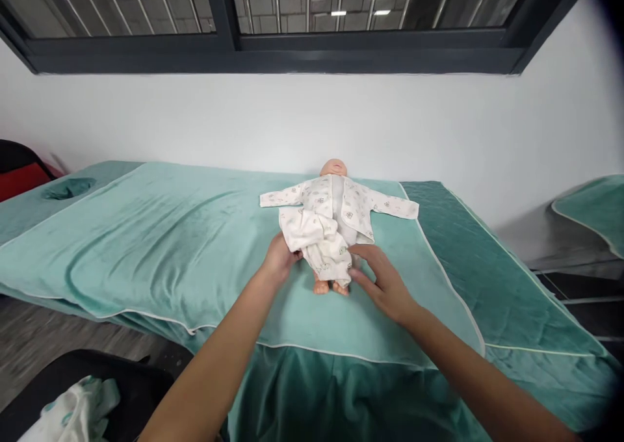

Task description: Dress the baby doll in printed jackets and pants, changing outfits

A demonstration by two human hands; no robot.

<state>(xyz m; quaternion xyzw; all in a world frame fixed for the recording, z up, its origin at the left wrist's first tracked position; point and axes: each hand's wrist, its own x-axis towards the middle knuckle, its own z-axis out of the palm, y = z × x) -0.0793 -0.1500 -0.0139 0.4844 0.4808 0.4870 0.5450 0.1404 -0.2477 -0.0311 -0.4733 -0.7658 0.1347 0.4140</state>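
A baby doll (333, 168) lies on its back on a light teal towel (185, 247), head toward the wall. It wears an open white printed jacket (355, 209) with sleeves spread out, and white trousers (324, 247) bunched over its legs, bare feet showing. My left hand (279, 260) is closed on the trousers' cloth at the doll's left hip. My right hand (385, 283) rests by the doll's other leg, fingers stretched out and touching the trouser edge.
The towel covers a darker teal massage bed (492, 279) set against a white wall under a dark-framed window. A second covered bed (595, 211) stands at the right. White printed clothing (73, 413) lies on a black seat at the lower left.
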